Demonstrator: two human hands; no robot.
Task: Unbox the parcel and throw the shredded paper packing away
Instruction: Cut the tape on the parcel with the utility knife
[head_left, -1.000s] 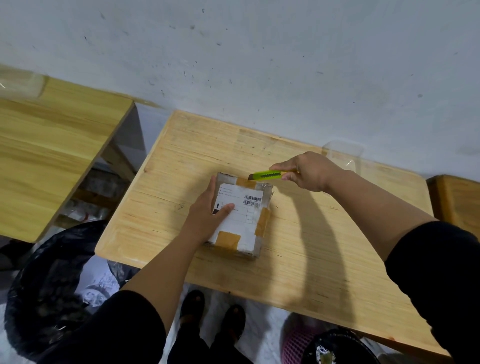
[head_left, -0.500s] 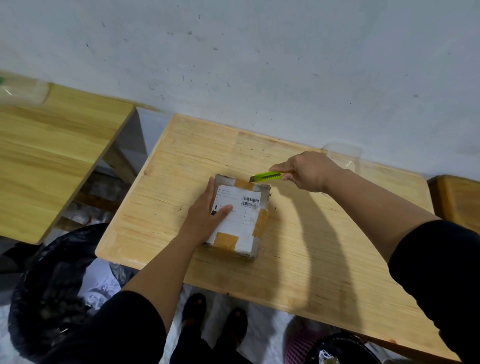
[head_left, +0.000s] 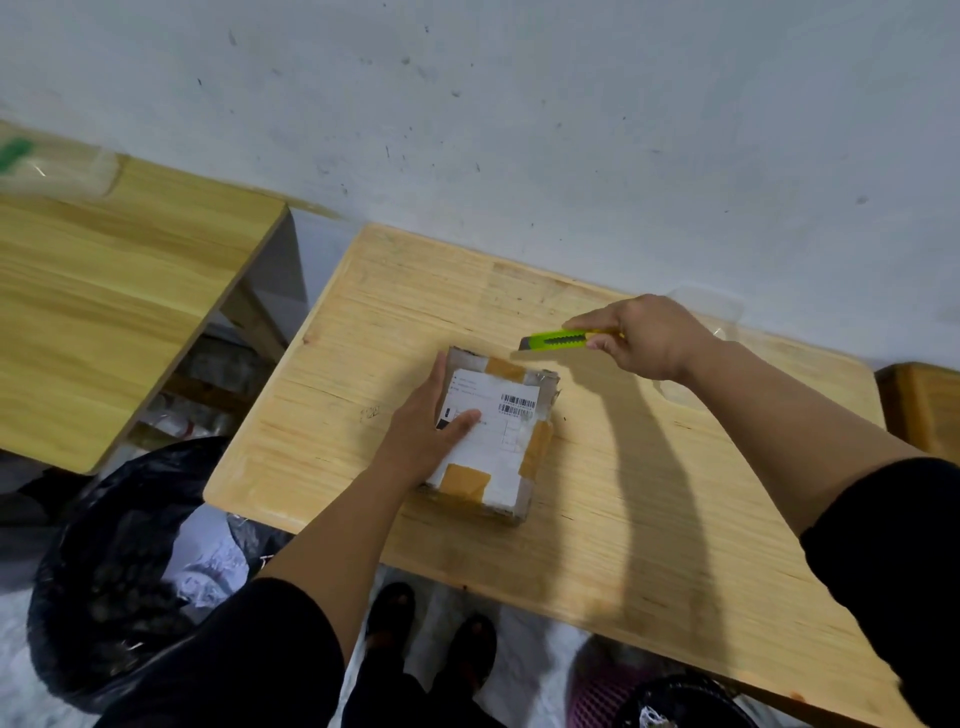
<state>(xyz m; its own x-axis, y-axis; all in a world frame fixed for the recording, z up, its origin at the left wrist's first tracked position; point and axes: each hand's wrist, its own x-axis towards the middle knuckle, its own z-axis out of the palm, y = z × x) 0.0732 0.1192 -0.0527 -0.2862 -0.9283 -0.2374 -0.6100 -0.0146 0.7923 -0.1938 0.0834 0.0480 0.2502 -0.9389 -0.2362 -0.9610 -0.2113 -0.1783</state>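
A: Parcel (head_left: 496, 434) sits mid-surface (head_left: 649, 519), still taped; left hand (head_left: 426, 434) lies flat on its nine o'clock edge, fingers straight.

B: Right hand (head_left: 641, 338) at two o'clock grips the green cutter (head_left: 558, 341), tip just off the far tape. Slice shallow, away from those fingers.

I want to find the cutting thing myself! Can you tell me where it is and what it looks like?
Look at the light wooden table against the grey wall, with a taped parcel lying on it. Just past the parcel's far edge, the right hand grips a utility knife. It is the only bright green thing on that table, long and slim, with a dark ridged slider.
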